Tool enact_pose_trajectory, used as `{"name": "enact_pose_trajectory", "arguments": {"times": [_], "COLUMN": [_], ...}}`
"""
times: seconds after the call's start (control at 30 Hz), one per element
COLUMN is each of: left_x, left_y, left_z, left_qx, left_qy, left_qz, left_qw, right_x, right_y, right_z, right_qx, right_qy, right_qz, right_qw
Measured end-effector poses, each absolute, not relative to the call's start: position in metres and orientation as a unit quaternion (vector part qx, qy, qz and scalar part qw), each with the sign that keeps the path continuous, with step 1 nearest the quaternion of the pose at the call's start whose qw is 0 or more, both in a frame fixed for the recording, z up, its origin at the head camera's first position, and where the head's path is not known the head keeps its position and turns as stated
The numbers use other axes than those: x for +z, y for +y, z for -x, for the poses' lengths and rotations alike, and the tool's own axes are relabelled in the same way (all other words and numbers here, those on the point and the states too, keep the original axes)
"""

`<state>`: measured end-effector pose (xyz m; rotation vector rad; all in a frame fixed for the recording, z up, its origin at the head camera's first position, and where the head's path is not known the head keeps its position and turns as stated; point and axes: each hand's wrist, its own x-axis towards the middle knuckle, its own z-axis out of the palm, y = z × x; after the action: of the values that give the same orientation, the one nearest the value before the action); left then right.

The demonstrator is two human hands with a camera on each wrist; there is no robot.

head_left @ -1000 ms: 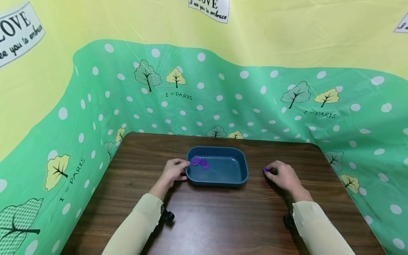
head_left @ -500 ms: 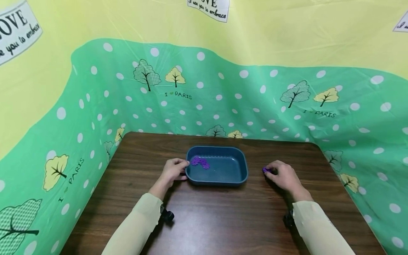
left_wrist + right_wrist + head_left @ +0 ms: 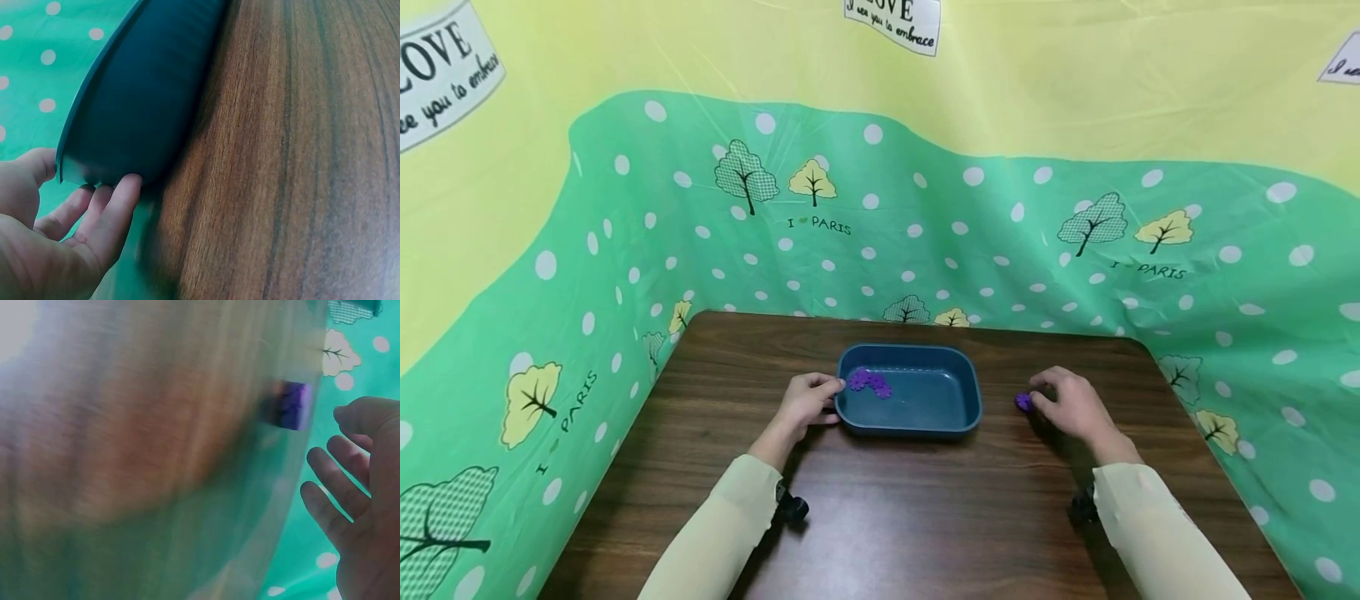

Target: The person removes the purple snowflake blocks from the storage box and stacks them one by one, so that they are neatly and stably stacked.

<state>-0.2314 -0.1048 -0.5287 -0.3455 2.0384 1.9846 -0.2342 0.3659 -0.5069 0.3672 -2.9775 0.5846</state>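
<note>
A blue rectangular plastic container (image 3: pixel 925 404) sits on the table. Inside its left half lie several small purple pieces (image 3: pixel 871 383) with notched, flower-like edges. My left hand (image 3: pixel 807 402) holds the container's left end, thumb at the rim and fingertips on the outer wall, as the left wrist view also shows. Right of the container, a small purple notched piece (image 3: pixel 1024 402) rests on the table; from the side it looks thick, like a short stack (image 3: pixel 294 406). Just right of it is my right hand (image 3: pixel 1071 404), fingers spread and apart from the piece in the right wrist view.
The dark wood-grain table (image 3: pixel 910 517) ends at a back edge just behind the container. A green and yellow printed cloth (image 3: pixel 850 250) hangs behind and at the sides. Dark wrist cameras (image 3: pixel 793 508) sit under both sleeves.
My right hand has let go of the purple piece and drawn slightly right and back from it, leaving it on the table. The left hand and the container stay in place.
</note>
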Motion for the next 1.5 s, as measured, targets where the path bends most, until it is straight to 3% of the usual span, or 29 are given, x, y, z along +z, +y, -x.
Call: {"name": "enact_pose_trajectory", "arguments": {"times": [0.63, 1.5], "left_x": [-0.528, -0.529], "left_y": [-0.105, -0.104], "left_z": [0.236, 0.233], "left_qx": [0.691, 0.693], "left_qy": [0.698, 0.697], "left_qz": [0.121, 0.12], "left_qw": [0.145, 0.138], "right_x": [-0.472, -0.481], "right_y": [0.31, 0.193], "right_z": [0.265, 0.278], "right_qx": [0.192, 0.194], "right_qy": [-0.952, -0.943], "right_qz": [-0.222, -0.267], "right_qw": [0.092, 0.031]}}
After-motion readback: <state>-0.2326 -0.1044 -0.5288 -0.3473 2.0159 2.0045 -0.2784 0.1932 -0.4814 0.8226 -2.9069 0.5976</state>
